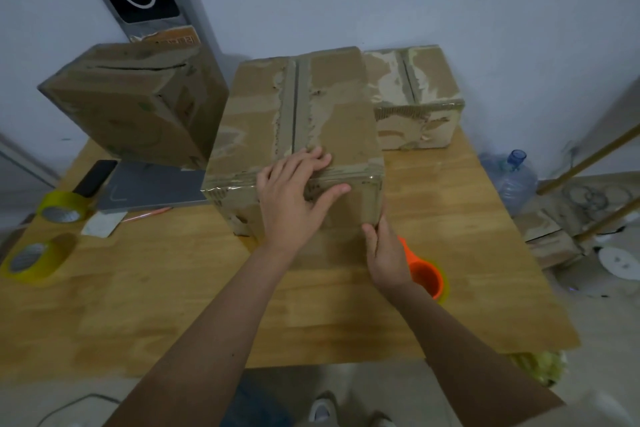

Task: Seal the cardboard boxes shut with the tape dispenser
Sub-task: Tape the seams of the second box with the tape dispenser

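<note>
**Hands working a strip of tape down the front of a box**

A person is standing at a wooden table, pressing the left hand flat over the near top edge of the middle cardboard box. The fingers are lying straight across the lid beside the taped centre seam, while the thumb is stretching along the front face, where clear tape is wrapping over the edge. The right hand is sitting low at the box's near right corner, its fingers curling around an orange tape dispenser that is resting against the table just beside the box; a yellowish roll is showing at the dispenser's far side.

Two more boxes are standing at the back of the table: a tilted one on the left, its lid seam gaping, and a smaller one on the right, touching the middle box and showing torn paper along its seam. Two rolls of yellow tape are lying near the table's left edge, close to a dark phone, a grey flat panel and a white card. A blue water bottle is lying on the floor to the right.
</note>
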